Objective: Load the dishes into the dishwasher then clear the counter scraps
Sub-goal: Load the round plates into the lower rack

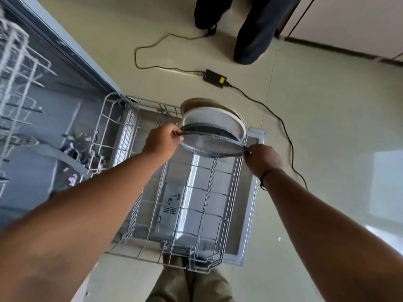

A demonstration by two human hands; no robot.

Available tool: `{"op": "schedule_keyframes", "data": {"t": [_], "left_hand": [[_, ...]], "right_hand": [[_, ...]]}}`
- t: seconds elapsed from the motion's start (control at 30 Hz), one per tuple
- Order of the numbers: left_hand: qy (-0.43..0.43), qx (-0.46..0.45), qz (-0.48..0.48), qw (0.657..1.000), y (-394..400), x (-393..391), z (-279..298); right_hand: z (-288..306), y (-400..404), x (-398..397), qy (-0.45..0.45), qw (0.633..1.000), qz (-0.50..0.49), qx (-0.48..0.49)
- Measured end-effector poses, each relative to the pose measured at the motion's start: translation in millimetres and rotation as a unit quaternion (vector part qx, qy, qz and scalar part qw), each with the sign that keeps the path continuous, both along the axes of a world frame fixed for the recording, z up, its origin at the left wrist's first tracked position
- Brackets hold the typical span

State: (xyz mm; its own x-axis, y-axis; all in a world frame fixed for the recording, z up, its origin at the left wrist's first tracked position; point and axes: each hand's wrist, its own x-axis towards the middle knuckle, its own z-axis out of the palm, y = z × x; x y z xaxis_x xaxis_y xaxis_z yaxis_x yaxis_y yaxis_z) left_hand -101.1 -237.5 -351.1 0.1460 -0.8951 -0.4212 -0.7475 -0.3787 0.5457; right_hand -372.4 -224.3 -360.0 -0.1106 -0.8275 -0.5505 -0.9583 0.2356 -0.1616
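rack [174,214] on open door [250,214] | three plates [213,147] upright at rack's far end | adapter [214,78] on floor beyond

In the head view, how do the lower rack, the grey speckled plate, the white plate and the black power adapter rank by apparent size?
1. Lower rack.
2. Grey speckled plate and white plate: they look alike, and overlap makes ranking unsure.
3. Black power adapter, which also lies farther away.

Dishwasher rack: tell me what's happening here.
A person stands over the pulled-out lower rack of an open dishwasher. Both hands pinch opposite edges of a grey speckled plate, the left hand on one side and the right hand on the other, holding it over the rack's far end. Behind it a white plate and a tan plate already stand in the rack.
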Motion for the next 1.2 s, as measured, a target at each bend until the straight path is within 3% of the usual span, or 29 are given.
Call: {"op": "schedule_keyframes", "data": {"t": [0.4,0.63,0.77,0.9,1.07,1.2], "left_hand": [[0.011,0.037,0.021,0.999,6.9,9.6,-33.5],[-0.003,0.137,0.017,0.990,29.4,18.6,-16.7],[0.027,0.156,0.081,0.984,57.1,21.3,16.1],[0.012,0.152,0.076,0.985,97.7,23.7,67.3],[-0.038,0.096,0.018,0.994,152.9,34.4,150.3],[-0.095,0.029,0.030,0.995,196.6,50.3,212.1]], "right_hand": [[-34.3,2.4,18.3,-0.057,0.998,-0.019,0.021],[-13.2,22.1,11.7,-0.098,0.995,-0.031,0.001],[16.5,33.8,10.5,-0.099,0.994,-0.042,0.010],[58.4,51.8,21.2,-0.099,0.995,-0.012,0.017],[122.1,80.9,56.0,-0.104,0.988,0.112,0.017],[173.9,104.0,97.0,-0.099,0.966,0.238,-0.012]]}}
